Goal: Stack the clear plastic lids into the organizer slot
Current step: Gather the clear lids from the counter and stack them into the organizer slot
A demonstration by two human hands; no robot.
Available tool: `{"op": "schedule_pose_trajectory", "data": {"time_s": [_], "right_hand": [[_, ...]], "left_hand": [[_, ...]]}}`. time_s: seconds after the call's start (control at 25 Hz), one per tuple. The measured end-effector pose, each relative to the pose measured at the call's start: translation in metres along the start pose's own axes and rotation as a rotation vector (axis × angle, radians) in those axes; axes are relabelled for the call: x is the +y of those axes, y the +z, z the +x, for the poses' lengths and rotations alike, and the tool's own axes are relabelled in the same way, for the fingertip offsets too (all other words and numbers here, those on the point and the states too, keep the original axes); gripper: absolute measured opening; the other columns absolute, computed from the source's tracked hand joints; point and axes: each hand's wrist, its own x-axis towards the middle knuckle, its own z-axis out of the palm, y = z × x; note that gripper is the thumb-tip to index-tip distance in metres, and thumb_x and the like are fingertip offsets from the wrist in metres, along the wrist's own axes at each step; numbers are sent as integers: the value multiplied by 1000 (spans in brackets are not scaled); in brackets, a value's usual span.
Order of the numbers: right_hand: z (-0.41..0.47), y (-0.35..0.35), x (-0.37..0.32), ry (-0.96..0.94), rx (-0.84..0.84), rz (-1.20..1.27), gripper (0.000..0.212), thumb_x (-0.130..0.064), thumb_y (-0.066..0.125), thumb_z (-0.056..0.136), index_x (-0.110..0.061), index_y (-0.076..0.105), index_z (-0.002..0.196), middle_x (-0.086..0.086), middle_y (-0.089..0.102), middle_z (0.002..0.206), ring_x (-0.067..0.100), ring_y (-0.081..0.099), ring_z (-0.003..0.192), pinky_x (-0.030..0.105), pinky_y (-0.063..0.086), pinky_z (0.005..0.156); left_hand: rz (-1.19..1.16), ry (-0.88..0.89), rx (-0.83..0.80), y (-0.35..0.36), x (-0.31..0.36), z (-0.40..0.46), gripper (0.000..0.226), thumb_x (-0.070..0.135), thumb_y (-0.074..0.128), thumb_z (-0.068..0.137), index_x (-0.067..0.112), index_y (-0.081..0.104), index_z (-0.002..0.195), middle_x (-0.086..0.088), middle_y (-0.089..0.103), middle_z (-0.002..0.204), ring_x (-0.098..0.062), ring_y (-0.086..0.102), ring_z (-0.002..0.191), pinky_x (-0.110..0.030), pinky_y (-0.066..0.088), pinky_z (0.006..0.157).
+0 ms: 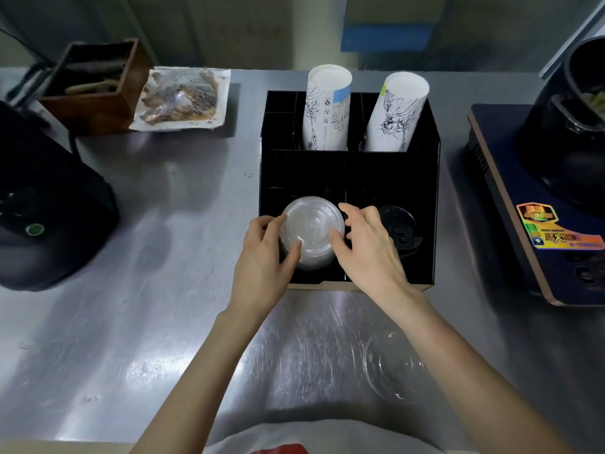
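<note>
Nearest, at 6 o'clock, a white garment with a red patch (281, 448) shows at the frame's bottom edge. Just beyond it, at about 5 o'clock on the steel counter (131, 322), a single clear lid (391, 367) lies flat, well apart from both hands.

Both forearms reach toward 12 o'clock to the black organizer (429, 191). The stack of clear lids (311, 231) stands in its near left slot, top lid facing up. The left hand (262, 260) cups the stack's 9 o'clock side, thumb pressed on the near rim and fingers curled round the edge. The right hand (370, 247) sits at the stack's 3 o'clock side, fingers half spread, thumb touching the rim; whether it truly grips is hard to tell.

In the near right slot, at 3 o'clock from the stack, lie black lids (397, 227). The far slots hold two tilted sleeves of printed paper cups (327, 113).

Farther off, at 10 o'clock, rest a wrapped food tray (181, 98) and a wooden box (95, 86); at 9 o'clock a black appliance (45, 211); at 2 o'clock a cooker with a dark pot (537, 204)
</note>
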Motion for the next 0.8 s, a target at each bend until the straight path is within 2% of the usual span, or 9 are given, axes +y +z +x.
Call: {"op": "schedule_pose_trajectory", "data": {"time_s": [0.16,0.32,0.4,0.48,0.6,0.68,0.8], "right_hand": [[-14,-7,4,-1,24,27,43,-25,47,89,-17,37,130,10,47,115,26,56,100,45,51,81],[-40,-12,16,1,45,49,35,-22,48,88,-17,45,123,7,48,113,24,59,91,44,51,81],[-56,-13,24,17,59,81,32,-20,49,88,-17,49,120,6,50,110,21,59,88,45,51,82],[-73,-14,33,43,69,97,31,-20,50,87,-19,50,118,3,50,108,17,59,85,44,52,80],[-94,-14,48,102,71,67,29,-21,50,87,-21,52,116,1,51,105,19,59,88,42,51,81],[-107,-13,59,157,60,48,30,-23,51,87,-20,52,117,-3,47,101,19,57,93,39,50,84],[-122,-7,73,194,20,13,34,-24,52,87,-17,49,120,-2,44,104,21,53,104,36,45,89]], "left_hand": [[-35,20,2,-4,-1,-11,32,14,57,86,9,50,117,-13,48,115,-26,55,93,-32,46,68],[-110,134,-52,-4,9,-27,28,18,49,84,13,54,112,0,47,104,-13,55,77,-30,50,70],[-114,197,-100,-2,14,-35,26,20,49,85,14,55,109,5,47,100,-14,56,80,-27,48,71],[-114,247,-163,3,17,-43,22,20,51,86,14,56,107,6,48,98,-16,55,86,-17,43,74],[-138,273,-276,14,21,-55,23,21,50,86,14,56,107,1,54,102,-12,52,92,-6,34,76],[-123,311,-358,24,23,-63,30,28,46,84,12,55,108,-6,56,104,-16,52,93,-10,35,76],[-53,392,-496,40,23,-74,48,40,43,81,9,50,116,-12,56,112,-25,50,100,-24,35,88]]}}
